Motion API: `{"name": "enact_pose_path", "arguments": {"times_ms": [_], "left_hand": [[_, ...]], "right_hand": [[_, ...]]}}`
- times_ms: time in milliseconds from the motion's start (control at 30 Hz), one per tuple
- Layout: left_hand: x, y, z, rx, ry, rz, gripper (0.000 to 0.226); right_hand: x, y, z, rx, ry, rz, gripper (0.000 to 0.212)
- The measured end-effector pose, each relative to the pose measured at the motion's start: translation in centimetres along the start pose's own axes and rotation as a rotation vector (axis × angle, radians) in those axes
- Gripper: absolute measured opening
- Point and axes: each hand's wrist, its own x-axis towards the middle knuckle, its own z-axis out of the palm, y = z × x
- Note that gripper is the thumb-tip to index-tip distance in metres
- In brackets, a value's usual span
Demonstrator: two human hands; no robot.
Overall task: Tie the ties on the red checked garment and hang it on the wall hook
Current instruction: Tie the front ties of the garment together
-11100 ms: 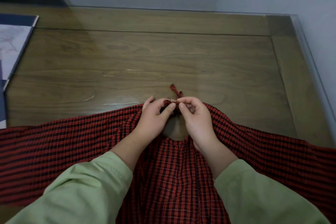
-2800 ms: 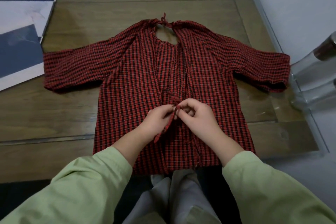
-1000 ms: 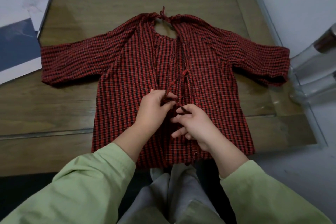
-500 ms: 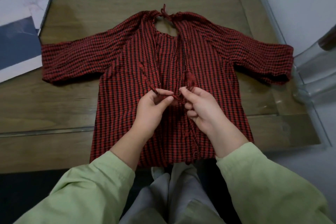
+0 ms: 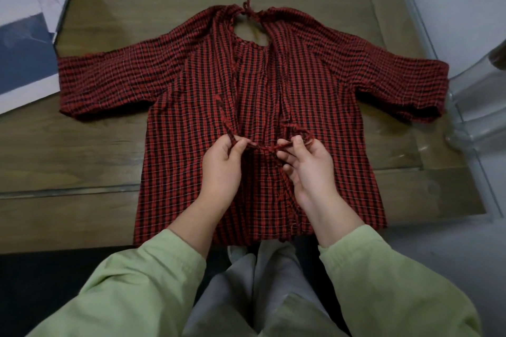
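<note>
On the wooden table point(image 5: 115, 150) the red checked garment point(image 5: 334, 85) lies spread flat, both sleeves out to the sides and the hem at the near edge by the person's lap. So it's nowhere near a hook yet, and there's no hook in view anyway.

The left hand point(image 5: 221, 169) pinches one strand between thumb and forefinger. The right hand point(image 5: 309, 169) has its thumb and fingers curled round the other strand. Between them the waist ties point(image 5: 264, 148) cross over the middle opening and look fairly taut, which to me reads as the first half of a knot being drawn tight.

How I'd do this bit:
- pull both ends sideways with the same force, so the crossing stays centred over the opening
- stop once it's snug, because this crinkly fabric looks like it'd bunch up if you yank it
- keep a fingertip on the crossing while making the second pass, or I reckon it'll slip loose

Counts:
- one garment with two sleeves
- two sets of ties that I can see, one in the hands and one at the collar
- the neck knot point(image 5: 248, 8) is already done, so I'd guess that's one down and one half done
- two hands, both busy
- one booklet point(image 5: 24, 57) off to the left, and one clear container point(image 5: 482, 96) at the right edge
</note>
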Motion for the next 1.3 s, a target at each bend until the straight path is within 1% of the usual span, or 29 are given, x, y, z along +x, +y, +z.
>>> {"name": "enact_pose_path", "arguments": {"times_ms": [100, 167, 300, 433, 533, 633, 733, 833, 867, 933, 1000, 1100, 1133, 1200, 1300], "left_hand": [[0.0, -0.2, -0.2, 0.096, 0.014, 0.039, 0.018], [0.1, -0.5, -0.4, 0.114, 0.037, 0.025, 0.018], [0.2, -1.1, -0.8, 0.059, 0.054, -0.076, 0.019], [0.2, -1.2, -1.0, 0.047, 0.051, -0.102, 0.02], [0.4, -1.1, -0.7, 0.014, 0.059, -0.14, 0.02], [0.5, -0.7, -0.3, -0.071, 0.004, -0.146, 0.021], [0.5, -0.2, 0.4, -0.107, -0.086, -0.176, 0.022], [0.5, -0.5, 0.7, -0.054, -0.166, -0.213, 0.015], [0.5, -0.8, 0.7, -0.015, -0.19, -0.211, 0.014], [0.4, -1.3, 0.6, 0.108, -0.232, -0.168, 0.024], [0.3, -1.6, 0.5, 0.222, -0.242, -0.1, 0.029], [0.4, -2.0, 0.5, 0.293, -0.224, -0.028, 0.024], [0.4, -2.0, 0.5, 0.298, -0.222, -0.014, 0.021], [0.5, -1.9, 0.6, 0.284, -0.222, 0.006, 0.016], [0.5, -1.5, 0.8, 0.251, -0.231, 0.038, 0.013]], "right_hand": [[0.4, 0.1, -0.5, 0.049, 0.007, -0.013, 0.01], [0.8, 0.2, -0.9, 0.075, 0.01, -0.021, 0.012], [1.4, 0.8, -1.7, 0.126, 0.024, -0.004, 0.011], [1.6, 1.3, -2.0, 0.157, 0.04, 0.004, 0.008], [1.3, 1.3, -1.8, 0.133, 0.044, -0.003, 0.014], [1.0, 0.9, -1.1, 0.026, 0.007, 0.011, 0.025], [0.9, 0.8, -0.6, -0.146, -0.069, 0.036, 0.031], [1.2, 1.3, -0.6, -0.393, -0.12, 0.015, 0.03], [1.4, 1.6, -0.7, -0.471, -0.144, 0.005, 0.033], [1.5, 2.1, -0.8, -0.542, -0.181, -0.016, 0.04], [1.7, 2.7, -1.0, -0.549, -0.153, -0.051, 0.035], [2.1, 3.5, -1.0, -0.611, -0.076, -0.124, 0.028], [2.2, 3.7, -1.1, -0.639, -0.064, -0.136, 0.026], [2.3, 3.9, -1.1, -0.676, -0.062, -0.165, 0.017], [2.0, 3.7, -1.1, -0.716, -0.055, -0.208, 0.01]]}}
